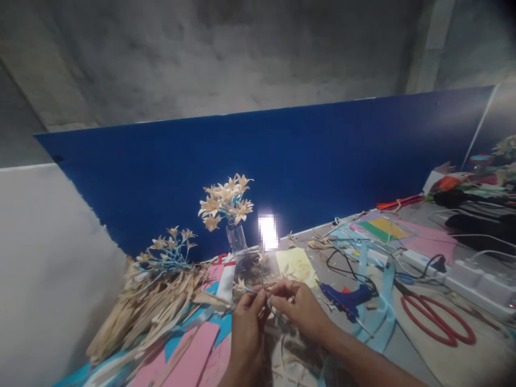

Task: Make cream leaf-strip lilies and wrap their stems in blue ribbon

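My left hand is closed in a pinch on a small cream craft flower, whose thin blue stem runs into the fingers. Close beside it, my right hand has its thumb and fingertips pinched together, almost meeting the left fingertips. Whatever lies between the right fingers is too small to make out. Behind the hands stands a clear vase with a bunch of finished cream flowers on blue stems. More blue-stemmed flowers lie to the left on a heap of dry husks.
A blue glue gun and red-handled scissors lie to the right, near light blue ribbon and a white power strip with cables. Pink paper covers the left front. A yellow sheet and a blue partition are behind.
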Demonstrator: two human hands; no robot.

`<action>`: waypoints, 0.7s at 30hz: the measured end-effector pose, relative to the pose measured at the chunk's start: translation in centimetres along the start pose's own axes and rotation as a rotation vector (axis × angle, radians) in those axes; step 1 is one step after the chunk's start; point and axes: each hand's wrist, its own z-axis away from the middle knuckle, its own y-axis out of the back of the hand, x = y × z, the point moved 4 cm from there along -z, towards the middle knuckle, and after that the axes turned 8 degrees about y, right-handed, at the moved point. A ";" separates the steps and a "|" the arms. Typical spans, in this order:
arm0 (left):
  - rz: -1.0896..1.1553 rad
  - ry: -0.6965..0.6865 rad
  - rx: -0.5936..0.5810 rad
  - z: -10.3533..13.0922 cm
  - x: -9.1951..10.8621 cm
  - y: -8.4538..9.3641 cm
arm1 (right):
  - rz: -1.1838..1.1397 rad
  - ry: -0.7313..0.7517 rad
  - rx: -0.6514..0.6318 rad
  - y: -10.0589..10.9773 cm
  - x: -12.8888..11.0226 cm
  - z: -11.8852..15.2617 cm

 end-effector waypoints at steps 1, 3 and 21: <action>0.009 -0.001 -0.019 0.0 0.1 -0.1 | 0.024 0.012 -0.028 0.1 0.1 -0.1; 0.016 0.003 -0.067 0.0 0.2 -0.4 | 0.061 0.051 -0.095 0.1 0.1 -0.4; -0.304 -0.101 0.032 -0.6 -1.2 0.4 | -0.318 0.063 -0.065 0.5 1.2 -2.5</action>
